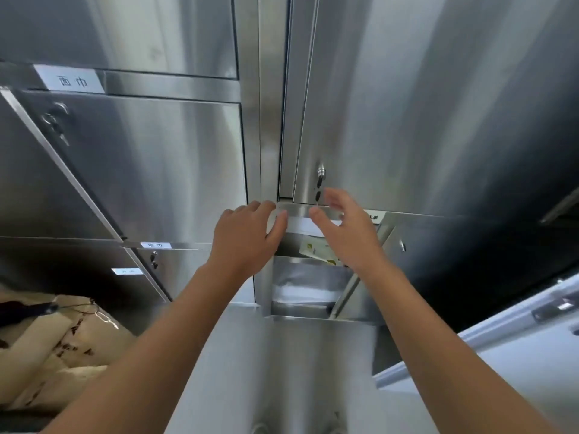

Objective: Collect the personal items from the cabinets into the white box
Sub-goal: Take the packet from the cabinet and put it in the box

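In the open compartment at centre, a pale packet with yellow-green print lies just below the white label strip. My left hand, fingers loose and empty, is at its 9 o'clock on the steel frame. My right hand, spread wide and empty, is at 3 o'clock, with the white box at 4 o'clock.

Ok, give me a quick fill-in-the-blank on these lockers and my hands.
1. The left hand and right hand each hold ___.
2. Keys hang from a lock just above the ___ hand.
3. A printed packet lies ___ the open compartment.
Missing words: nothing; right; inside.
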A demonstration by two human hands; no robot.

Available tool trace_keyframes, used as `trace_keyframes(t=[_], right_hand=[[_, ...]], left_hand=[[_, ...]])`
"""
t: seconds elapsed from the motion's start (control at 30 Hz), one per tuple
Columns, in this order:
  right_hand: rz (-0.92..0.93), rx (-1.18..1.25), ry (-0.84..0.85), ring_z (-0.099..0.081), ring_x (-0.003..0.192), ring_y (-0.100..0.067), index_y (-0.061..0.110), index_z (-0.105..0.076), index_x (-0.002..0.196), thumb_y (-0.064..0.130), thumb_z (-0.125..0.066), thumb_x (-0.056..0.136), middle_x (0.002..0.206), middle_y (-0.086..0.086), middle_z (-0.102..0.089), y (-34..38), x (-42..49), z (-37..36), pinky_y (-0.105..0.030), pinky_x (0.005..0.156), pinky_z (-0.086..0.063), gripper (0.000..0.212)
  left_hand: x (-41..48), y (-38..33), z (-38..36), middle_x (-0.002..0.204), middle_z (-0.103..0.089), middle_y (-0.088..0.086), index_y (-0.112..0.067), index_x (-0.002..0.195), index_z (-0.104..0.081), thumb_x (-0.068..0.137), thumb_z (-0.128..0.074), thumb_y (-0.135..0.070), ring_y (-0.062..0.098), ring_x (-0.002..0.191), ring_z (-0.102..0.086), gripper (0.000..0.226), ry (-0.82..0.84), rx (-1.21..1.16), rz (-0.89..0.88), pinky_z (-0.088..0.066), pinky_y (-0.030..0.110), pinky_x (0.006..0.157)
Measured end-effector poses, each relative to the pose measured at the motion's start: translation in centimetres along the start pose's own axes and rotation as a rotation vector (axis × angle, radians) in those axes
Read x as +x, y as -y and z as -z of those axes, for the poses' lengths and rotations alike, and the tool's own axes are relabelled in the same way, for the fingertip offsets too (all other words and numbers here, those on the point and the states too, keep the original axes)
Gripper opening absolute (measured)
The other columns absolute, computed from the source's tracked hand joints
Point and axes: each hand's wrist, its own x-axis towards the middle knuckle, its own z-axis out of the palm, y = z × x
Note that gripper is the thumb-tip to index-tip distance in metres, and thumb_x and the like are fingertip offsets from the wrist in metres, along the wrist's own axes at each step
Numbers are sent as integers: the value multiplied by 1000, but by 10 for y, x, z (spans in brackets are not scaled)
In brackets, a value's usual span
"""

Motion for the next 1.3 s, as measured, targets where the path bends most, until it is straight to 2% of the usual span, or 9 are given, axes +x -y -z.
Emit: trace_keyframes(t=[0.13,0.23,0.43,0.57,0.8,0.93,1.03,1.17,1.3], right_hand=[[-82,4,-7,-52,128,-3,28,-50,144,50,-64,93,139,17,-57,-28,-9,-4,-30,108,-42,57],[-112,22,-19,-53,124,-3,29,-53,139,48,-66,92,132,19,-58,-40,-4,-3,-29,106,-43,52],[-149,28,32,-52,124,0,33,-51,140,58,-63,89,136,20,-57,-79,5,10,-25,104,-41,58],[-199,-12,90,-54,123,-4,32,-52,139,57,-62,91,138,16,-57,-121,10,14,-28,104,-43,55],[-256,-11,222,-55,125,-8,27,-54,139,45,-67,92,136,12,-60,-191,9,1,-27,102,-41,51],[-265,2,258,-55,125,-10,25,-53,140,45,-66,93,136,12,-60,-217,20,-7,-31,106,-42,53],[-298,7,270,-55,124,-8,30,-53,138,47,-65,92,134,15,-60,-233,25,-12,-31,105,-43,50],[-323,-26,284,-55,124,-5,29,-54,138,47,-66,92,135,15,-59,-265,28,-25,-28,102,-44,51],[-389,-24,295,-56,122,-5,28,-55,137,48,-68,91,133,14,-61,-304,14,-51,-25,101,-43,51]], left_hand=[[-11,-4,-25,99,-69,0,-19,115,-61,100,-34,-49,24,87,-62,43,105,1,-1,-43,37,82],[-4,-7,-33,99,-69,0,-19,112,-62,99,-33,-48,24,86,-62,43,113,-8,11,-44,37,81],[5,-27,-67,90,-67,-2,-20,102,-62,94,-26,-52,24,79,-60,49,155,-6,43,-42,35,76],[-4,-35,-106,100,-69,-1,-22,113,-62,96,-23,-54,22,87,-63,53,241,9,72,-40,32,81],[-30,-39,-151,99,-70,1,-22,115,-62,97,-26,-54,25,85,-64,51,316,86,151,-34,31,75],[-29,-36,-168,105,-71,1,-22,116,-63,95,-26,-55,28,90,-64,54,327,81,199,-42,34,79],[-26,-30,-182,109,-71,0,-23,117,-63,96,-25,-55,26,90,-65,54,324,51,211,-42,33,77],[-20,-17,-218,105,-71,0,-23,113,-63,98,-27,-51,26,83,-64,47,345,12,242,-39,30,72],[-32,-10,-269,98,-71,3,-21,113,-63,99,-29,-50,29,83,-64,47,422,-15,218,-47,36,73]])
